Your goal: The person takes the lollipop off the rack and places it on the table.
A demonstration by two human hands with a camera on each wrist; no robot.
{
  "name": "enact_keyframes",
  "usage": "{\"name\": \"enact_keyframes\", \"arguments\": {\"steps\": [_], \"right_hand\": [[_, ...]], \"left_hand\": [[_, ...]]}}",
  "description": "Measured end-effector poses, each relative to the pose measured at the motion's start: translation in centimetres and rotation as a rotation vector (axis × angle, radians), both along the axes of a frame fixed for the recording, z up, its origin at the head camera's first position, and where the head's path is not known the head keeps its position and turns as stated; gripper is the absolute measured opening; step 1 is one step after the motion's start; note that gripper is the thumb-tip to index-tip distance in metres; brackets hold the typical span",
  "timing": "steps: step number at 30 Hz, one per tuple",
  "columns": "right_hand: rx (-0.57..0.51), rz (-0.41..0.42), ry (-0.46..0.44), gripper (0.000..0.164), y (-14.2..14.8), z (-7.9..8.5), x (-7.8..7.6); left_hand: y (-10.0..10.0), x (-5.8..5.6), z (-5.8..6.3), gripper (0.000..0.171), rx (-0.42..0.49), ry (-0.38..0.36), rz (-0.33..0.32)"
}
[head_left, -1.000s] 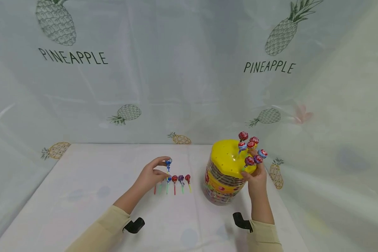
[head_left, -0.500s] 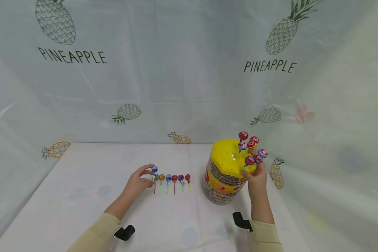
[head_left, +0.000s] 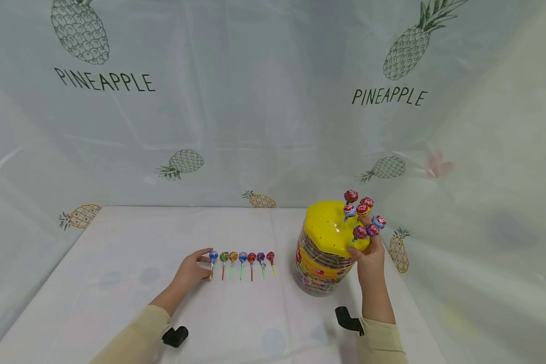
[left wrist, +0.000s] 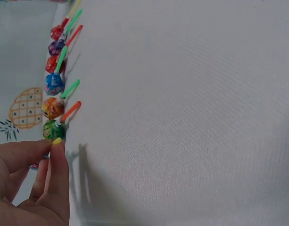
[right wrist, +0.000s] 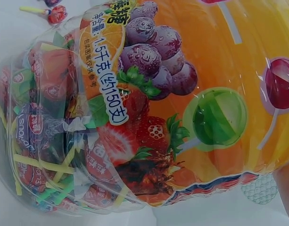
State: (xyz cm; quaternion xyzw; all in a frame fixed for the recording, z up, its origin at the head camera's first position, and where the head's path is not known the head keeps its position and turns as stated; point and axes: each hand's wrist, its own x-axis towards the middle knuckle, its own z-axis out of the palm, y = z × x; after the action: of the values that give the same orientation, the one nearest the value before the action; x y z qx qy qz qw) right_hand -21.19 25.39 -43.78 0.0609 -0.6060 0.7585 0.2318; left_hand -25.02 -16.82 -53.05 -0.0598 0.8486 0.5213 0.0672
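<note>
My left hand (head_left: 188, 275) pinches a blue lollipop (head_left: 213, 256) by its stick at the left end of a row on the table. In the left wrist view the yellow stick tip (left wrist: 56, 141) pokes out between thumb and finger, and the candy head is mostly hidden behind the hand. Right beside it lies a green lollipop (head_left: 224, 257) with a red stick. My right hand (head_left: 370, 260) grips a clear candy jar (head_left: 318, 273) around its yellow lid (head_left: 327, 222). Several lollipops (head_left: 359, 232) stand upright out of the lid's right side.
The row goes on rightward with an orange lollipop (head_left: 233, 257), another blue one, a purple one and red ones, heads toward the back. Many wrapped lollipops (right wrist: 50, 122) fill the jar. A pineapple-print curtain (head_left: 273, 101) hangs behind the white table (head_left: 141, 237).
My left hand has moved left and down with the blue lollipop, from above the row to the table at its left end. My right hand and the jar have stayed in place.
</note>
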Motion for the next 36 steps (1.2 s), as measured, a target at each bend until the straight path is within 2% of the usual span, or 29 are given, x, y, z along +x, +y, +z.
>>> {"name": "enact_keyframes", "arguments": {"steps": [7,14,22,29,36], "right_hand": [[-0.008,-0.003,0.019,0.063,0.03,-0.12,0.01],[0.0,-0.007,0.017,0.062,0.06,-0.16,-0.08],[-0.019,-0.007,-0.023,0.064,0.01,0.1,-0.05],[0.018,-0.034,-0.07,0.068,-0.09,0.36,0.02],[-0.006,0.012,0.008,0.063,0.07,-0.12,-0.18]], "left_hand": [[0.28,-0.19,-0.64,0.069,-0.038,-0.002,0.016],[0.57,-0.4,-0.74,0.067,-0.09,-0.007,0.021],[0.69,-0.48,-0.8,0.064,-0.102,-0.002,0.008],[0.64,-0.56,-0.84,0.064,-0.141,-0.015,-0.002],[0.34,-0.55,-0.92,0.068,-0.183,0.0,-0.026]]}}
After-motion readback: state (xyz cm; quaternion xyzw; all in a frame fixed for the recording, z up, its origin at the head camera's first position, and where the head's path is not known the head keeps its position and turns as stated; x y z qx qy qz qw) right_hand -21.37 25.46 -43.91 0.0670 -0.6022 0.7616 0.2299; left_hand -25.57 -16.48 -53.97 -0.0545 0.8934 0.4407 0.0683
